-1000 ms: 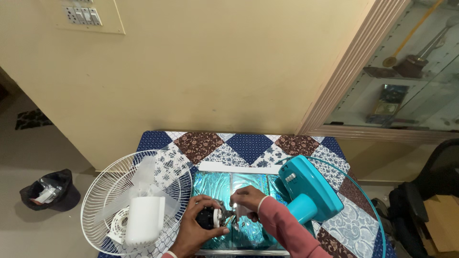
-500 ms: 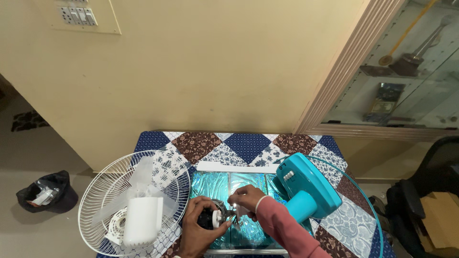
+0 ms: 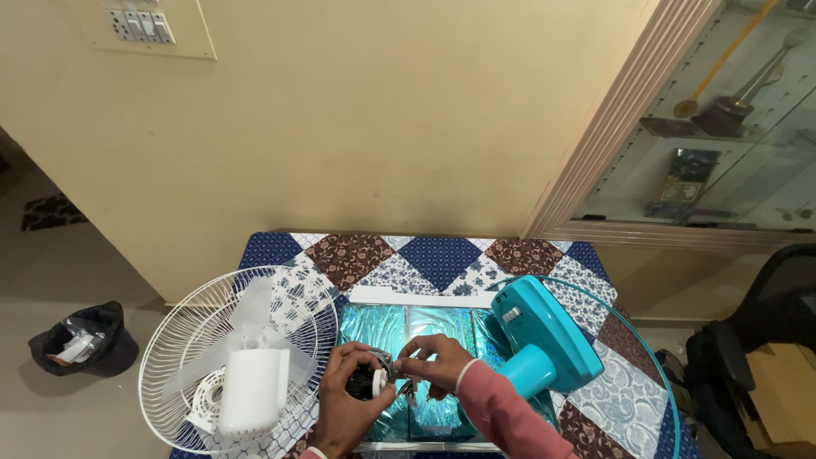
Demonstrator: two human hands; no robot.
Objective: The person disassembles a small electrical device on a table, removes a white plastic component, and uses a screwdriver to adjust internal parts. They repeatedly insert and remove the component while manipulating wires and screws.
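My left hand [image 3: 344, 399] grips a small black round part with a white face [image 3: 367, 382] over the shiny teal sheets [image 3: 382, 327] on the patchwork-covered table [image 3: 442, 255]. My right hand [image 3: 435, 361], in a pink sleeve, pinches a small metal piece [image 3: 393, 367] against that part. A teal fan body [image 3: 544, 344] with its wire guard lies just right of my right hand. A white fan grille [image 3: 229, 361] holding clear blades and a white motor housing [image 3: 252, 393] rests left of my left hand.
A black bin [image 3: 81, 348] with scraps sits on the floor at the left. A cream wall with a switch plate [image 3: 144, 25] stands behind the table. A glass cabinet [image 3: 722, 127] fills the upper right, and a dark chair [image 3: 765, 340] is at the right edge.
Both hands stay together on the small black part with only slight shifts. The view has tilted a little. The fan parts have not moved.
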